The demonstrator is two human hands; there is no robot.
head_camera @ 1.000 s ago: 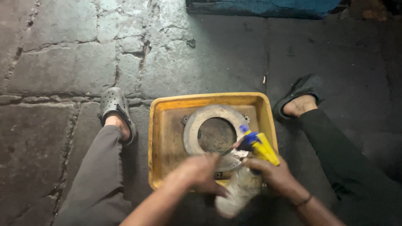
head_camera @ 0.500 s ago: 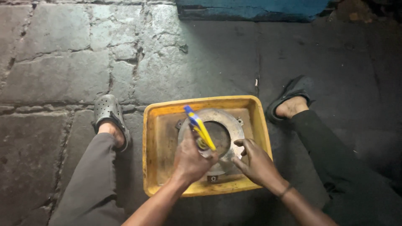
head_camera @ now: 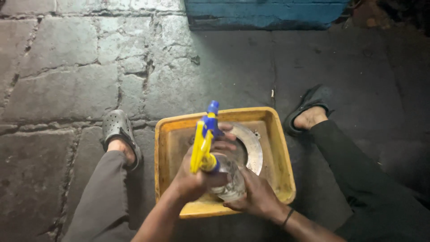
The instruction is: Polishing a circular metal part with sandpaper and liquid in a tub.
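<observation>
Spray bottle (head_camera: 224,179), clear with a yellow-and-blue trigger head, is held over the yellow tray (head_camera: 280,157); left hand (head_camera: 197,177) fingers are wrapped round its neck, right hand (head_camera: 255,195) cupped under its base. Spraying the metal ring (head_camera: 251,148) seems in hand; the nozzle needs aiming downward.

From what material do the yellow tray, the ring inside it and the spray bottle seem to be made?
Yellow tray: probably plastic, matte and stained, with a thick rounded rim. Ring: likely metal, grey with a dull sheen. Spray bottle: clear plastic body, glossy; its yellow and blue trigger head looks like hard plastic.
</observation>
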